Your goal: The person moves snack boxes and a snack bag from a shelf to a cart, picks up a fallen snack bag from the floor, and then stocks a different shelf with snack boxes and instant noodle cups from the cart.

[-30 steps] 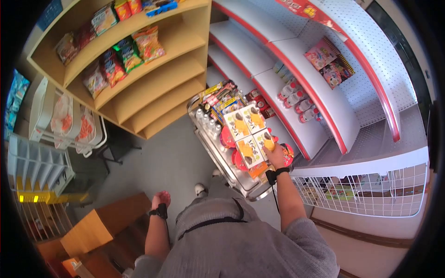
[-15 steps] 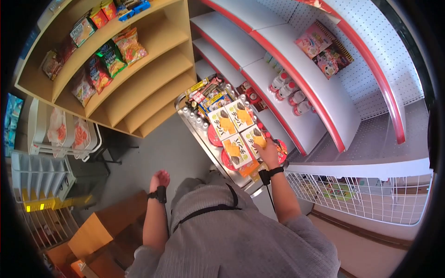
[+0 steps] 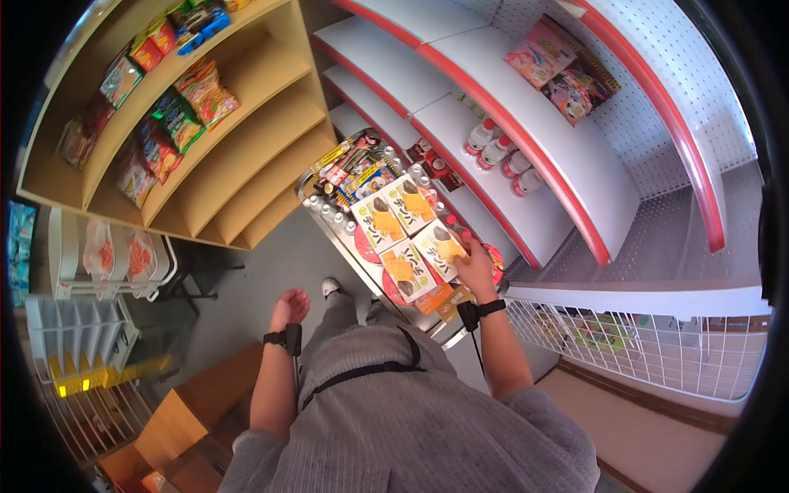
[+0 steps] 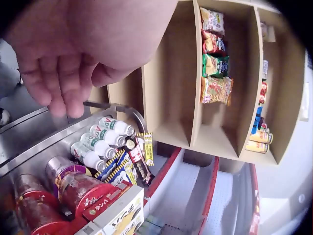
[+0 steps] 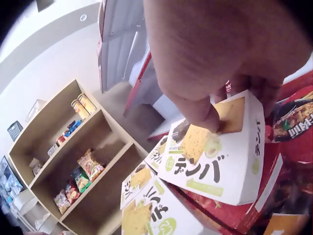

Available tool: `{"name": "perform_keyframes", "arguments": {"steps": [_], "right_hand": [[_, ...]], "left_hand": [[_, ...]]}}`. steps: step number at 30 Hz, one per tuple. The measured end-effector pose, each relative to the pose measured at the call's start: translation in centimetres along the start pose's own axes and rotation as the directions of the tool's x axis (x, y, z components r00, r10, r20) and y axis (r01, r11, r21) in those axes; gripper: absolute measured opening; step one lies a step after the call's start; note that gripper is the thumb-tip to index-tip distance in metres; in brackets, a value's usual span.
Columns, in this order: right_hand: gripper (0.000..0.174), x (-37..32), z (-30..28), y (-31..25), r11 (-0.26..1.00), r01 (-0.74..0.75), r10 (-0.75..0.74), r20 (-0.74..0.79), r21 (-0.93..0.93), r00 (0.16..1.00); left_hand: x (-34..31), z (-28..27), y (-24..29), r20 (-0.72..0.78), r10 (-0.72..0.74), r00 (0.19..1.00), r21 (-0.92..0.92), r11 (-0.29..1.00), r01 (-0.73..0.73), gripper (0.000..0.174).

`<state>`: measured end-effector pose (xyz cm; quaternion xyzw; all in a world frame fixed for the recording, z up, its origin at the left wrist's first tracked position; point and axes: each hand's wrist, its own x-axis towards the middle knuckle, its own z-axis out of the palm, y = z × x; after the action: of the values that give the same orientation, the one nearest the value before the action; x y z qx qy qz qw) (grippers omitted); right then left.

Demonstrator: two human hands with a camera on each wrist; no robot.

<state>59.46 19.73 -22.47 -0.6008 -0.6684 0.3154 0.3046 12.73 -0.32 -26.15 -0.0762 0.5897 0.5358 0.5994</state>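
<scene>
My right hand point(image 3: 474, 268) grips the right-hand edge of a white biscuit box point(image 3: 439, 249) with golden squares printed on it. In the right wrist view, the thumb lies on the printed face of that box point(image 5: 215, 156), the other fingers go behind its far side, and the box tilts above its neighbours. Matching boxes point(image 3: 407, 273) lie beside it over red-lidded cups point(image 3: 367, 244) on a metal cart point(image 3: 371, 278). My left hand point(image 3: 290, 308) hangs left of the cart with relaxed fingers and holds nothing; the left wrist view shows that hand point(image 4: 88, 44) above the cart's rim.
White-capped bottles point(image 4: 100, 142) and wrapped snack bars point(image 4: 139, 159) fill the cart's far end. Ahead on the left is a wooden shelf point(image 3: 246, 156) with snack bags point(image 3: 205, 92). White red-edged shelves point(image 3: 460, 66) rise on the right, above a wire basket point(image 3: 641, 345).
The gripped box has turned slightly and come apart from the boxes beside it. My left hand has moved forward, nearer the cart. The head view has shifted to the right.
</scene>
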Motion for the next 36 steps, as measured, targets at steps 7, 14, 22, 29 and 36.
{"name": "perform_keyframes", "arguments": {"steps": [7,14,22,29,36], "right_hand": [[0.043,-1.1,-4.0,-2.8,0.931,-0.076,0.069,0.033,0.357,0.997],[0.043,-3.5,-9.3,-11.3,0.707,-0.020,0.002,0.025,0.707,1.000],[0.058,-5.7,-8.5,-13.7,0.781,0.039,-0.088,0.048,0.623,0.995],[0.074,-5.2,-13.1,-16.3,0.863,0.093,-0.175,0.123,0.496,0.977],[0.067,-1.8,-14.5,-15.8,0.884,0.214,-0.379,0.370,0.417,0.848]], "left_hand": [[-1.6,7.1,2.5,0.130,0.110,0.985,0.298,0.943,-0.145,0.021],[-11.0,22.4,3.4,0.747,-0.069,0.661,0.423,0.816,-0.393,0.051],[-11.9,27.8,1.7,0.739,-0.089,0.668,0.413,0.843,-0.345,0.050],[-13.8,29.4,2.5,0.842,-0.040,0.537,0.430,0.652,-0.625,0.050],[-13.1,28.0,2.4,0.772,-0.055,0.634,0.408,0.807,-0.427,0.049]]}}
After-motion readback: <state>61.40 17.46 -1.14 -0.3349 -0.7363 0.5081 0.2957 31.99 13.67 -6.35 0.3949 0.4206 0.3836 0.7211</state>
